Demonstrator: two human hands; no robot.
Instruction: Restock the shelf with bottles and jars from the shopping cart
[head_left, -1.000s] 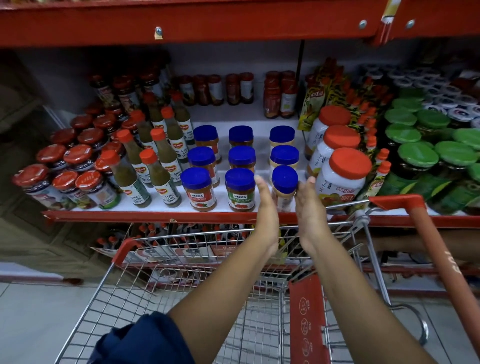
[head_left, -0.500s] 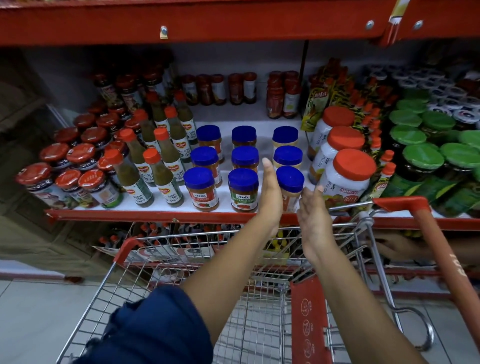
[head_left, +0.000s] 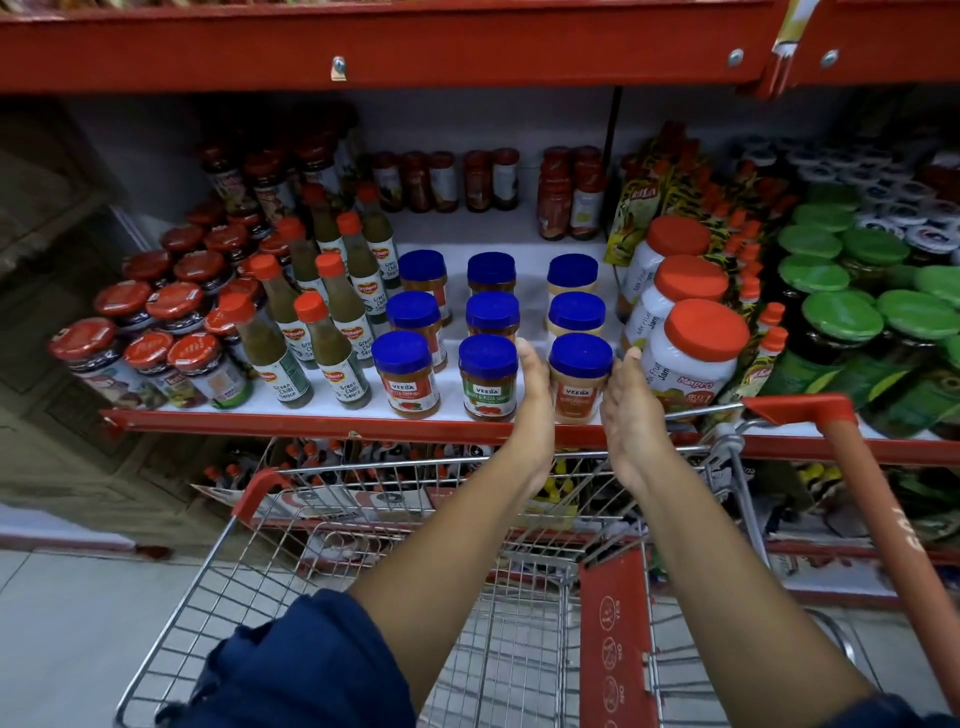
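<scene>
Blue-lidded Veeda jars stand in three rows on the white shelf (head_left: 524, 249). The front right jar (head_left: 579, 382) stands upright at the shelf's front edge. My left hand (head_left: 535, 400) lies flat against its left side, between it and the middle front jar (head_left: 488, 379). My right hand (head_left: 631, 415) lies flat against its right side, fingers straight and pointing back. Neither hand curls around the jar. The wire shopping cart (head_left: 363, 470) with red trim stands below my arms, right against the shelf.
Green chilli sauce bottles (head_left: 337, 358) and red-lidded jars (head_left: 197, 364) fill the shelf's left. Big orange-lidded jam jars (head_left: 691, 353) crowd the right hand closely, with green-lidded jars (head_left: 841, 332) beyond. The red cart handle (head_left: 883, 519) runs along the right. A red upper shelf beam (head_left: 415, 47) hangs overhead.
Both hands stay on either side of the front right jar. The left hand reached further back half a second ago and has drawn back; the right hand has closed in on the jar.
</scene>
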